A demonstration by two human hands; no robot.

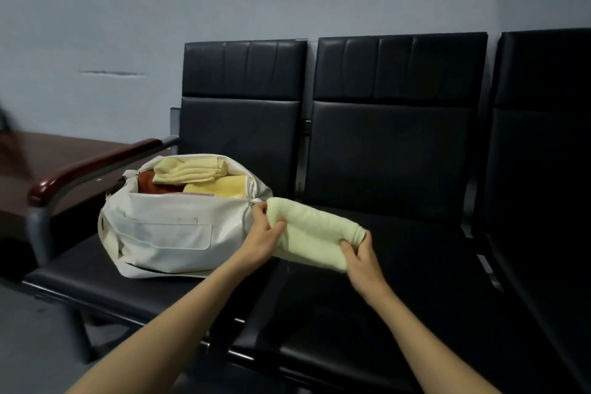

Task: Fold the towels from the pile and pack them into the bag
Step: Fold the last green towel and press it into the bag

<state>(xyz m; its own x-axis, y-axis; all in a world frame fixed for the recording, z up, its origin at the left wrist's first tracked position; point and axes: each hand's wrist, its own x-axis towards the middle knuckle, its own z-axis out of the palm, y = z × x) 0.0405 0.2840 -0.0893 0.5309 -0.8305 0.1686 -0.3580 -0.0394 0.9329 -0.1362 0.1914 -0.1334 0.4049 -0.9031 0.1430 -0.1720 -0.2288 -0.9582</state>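
We find the white bag (166,233) open at nine o'clock on the bench (415,281), nearly full of towels (192,171). At its three o'clock, the left hand (262,233) and right hand (361,254) each keep a closed grip on one end of the folded towel (316,233). Risk: the crowded opening may snag it and undo the fold.

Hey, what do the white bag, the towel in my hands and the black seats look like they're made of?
White bag: smooth, faintly glossy sheet with soft creases, probably coated fabric or faux leather. Pale green towel, gripped by left hand and right hand: soft, matte, fuzzy cloth, likely terry or microfibre. Black seats: padded, slight sheen, stitched panels, so leather or vinyl.
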